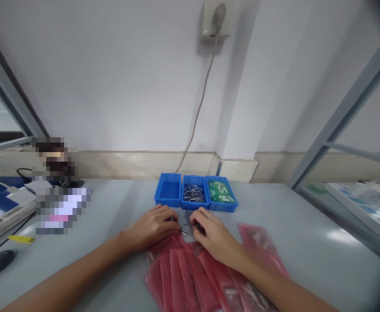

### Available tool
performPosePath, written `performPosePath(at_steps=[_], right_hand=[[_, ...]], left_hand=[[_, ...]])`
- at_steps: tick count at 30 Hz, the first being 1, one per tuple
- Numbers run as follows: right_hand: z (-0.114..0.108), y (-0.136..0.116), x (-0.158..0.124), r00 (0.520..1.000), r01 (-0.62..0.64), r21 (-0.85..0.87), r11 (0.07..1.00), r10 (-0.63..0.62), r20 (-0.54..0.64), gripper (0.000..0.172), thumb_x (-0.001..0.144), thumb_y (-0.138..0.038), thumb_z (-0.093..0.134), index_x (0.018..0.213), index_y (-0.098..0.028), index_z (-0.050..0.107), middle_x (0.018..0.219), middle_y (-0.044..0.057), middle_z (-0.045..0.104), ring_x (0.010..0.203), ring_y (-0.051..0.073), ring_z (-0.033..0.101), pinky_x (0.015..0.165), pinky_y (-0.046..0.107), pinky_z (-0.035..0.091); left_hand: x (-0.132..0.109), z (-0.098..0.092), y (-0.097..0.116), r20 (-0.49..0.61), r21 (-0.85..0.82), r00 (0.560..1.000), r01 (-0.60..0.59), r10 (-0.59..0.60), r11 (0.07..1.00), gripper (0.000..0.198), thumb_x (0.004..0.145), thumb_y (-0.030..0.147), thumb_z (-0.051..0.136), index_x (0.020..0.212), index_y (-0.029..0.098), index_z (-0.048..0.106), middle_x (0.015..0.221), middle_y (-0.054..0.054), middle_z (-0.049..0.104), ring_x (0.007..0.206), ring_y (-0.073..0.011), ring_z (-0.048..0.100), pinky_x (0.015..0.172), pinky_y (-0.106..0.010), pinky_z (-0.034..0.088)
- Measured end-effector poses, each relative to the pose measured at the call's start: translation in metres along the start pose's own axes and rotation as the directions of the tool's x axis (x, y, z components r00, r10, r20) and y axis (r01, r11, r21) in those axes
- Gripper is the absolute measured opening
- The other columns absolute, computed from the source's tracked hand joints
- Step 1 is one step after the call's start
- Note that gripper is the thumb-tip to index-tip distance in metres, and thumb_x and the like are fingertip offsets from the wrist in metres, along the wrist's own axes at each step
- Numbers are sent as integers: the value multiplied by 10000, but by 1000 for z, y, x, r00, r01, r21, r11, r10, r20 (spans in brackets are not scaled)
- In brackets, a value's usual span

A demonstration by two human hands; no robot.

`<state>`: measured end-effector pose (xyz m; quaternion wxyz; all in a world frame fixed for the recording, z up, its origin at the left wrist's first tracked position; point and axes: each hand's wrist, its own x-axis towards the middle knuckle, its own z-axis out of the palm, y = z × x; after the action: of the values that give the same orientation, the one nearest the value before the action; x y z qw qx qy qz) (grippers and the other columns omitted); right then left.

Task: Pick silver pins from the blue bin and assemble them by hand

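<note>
small metal pins point(184, 229) on the table, my two hands closing in on them.

pins lie loose between my fingertips, just in front of the middle blue bin point(194, 193) holding more of the same. my left hand point(154, 227) and right hand point(209, 234) rest palms down, fingers curled; i cannot tell whether either pinches a pin. red bags point(190, 277) fan out under my wrists. i judge this the picking step; next calls for a fine pinch on one pin.

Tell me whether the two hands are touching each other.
Apart. The head view shows bare table and small metal pins between the left hand and the right hand.
</note>
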<state>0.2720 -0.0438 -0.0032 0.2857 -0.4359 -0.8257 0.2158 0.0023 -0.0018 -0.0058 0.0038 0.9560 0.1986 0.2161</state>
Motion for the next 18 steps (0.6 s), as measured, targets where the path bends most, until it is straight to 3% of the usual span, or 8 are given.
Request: performPosePath(at_steps=[5,12,16,18], right_hand=[[-4,0,0,996,-59,103,993,65,-54,133,1012,-128,511,1027,-251,559,908,-18,617,825,189,594,758,297,441],[-8,-2,-2,993,13,139,990,3,-115,246,1090,-186,434,1062,-251,669,1037,31,644,945,208,626,879,332,468],[-7,3,2,977,-80,318,945,137,-160,121,1040,-298,619,1122,-259,700,948,5,660,862,205,622,812,322,476],[-8,6,5,968,-113,452,885,200,-149,188,989,-359,708,1147,-258,720,888,-7,645,830,204,610,786,319,480]], left_hand=[[0,1,-3,11,-3,1000,17,-17,1000,223,1138,287,536,1088,212,740,1141,-62,686,988,-201,614,899,-344,464],[2,0,-3,14,-13,999,46,-46,999,255,1137,353,540,1127,213,752,1143,-70,687,1000,-209,642,904,-345,481],[1,0,-4,23,-20,998,60,-59,998,251,1133,364,547,1145,217,750,1155,-73,689,1028,-214,654,932,-348,488],[1,1,-5,23,-24,998,60,-60,998,247,1134,356,546,1159,217,749,1171,-76,686,1037,-213,656,938,-348,491]])
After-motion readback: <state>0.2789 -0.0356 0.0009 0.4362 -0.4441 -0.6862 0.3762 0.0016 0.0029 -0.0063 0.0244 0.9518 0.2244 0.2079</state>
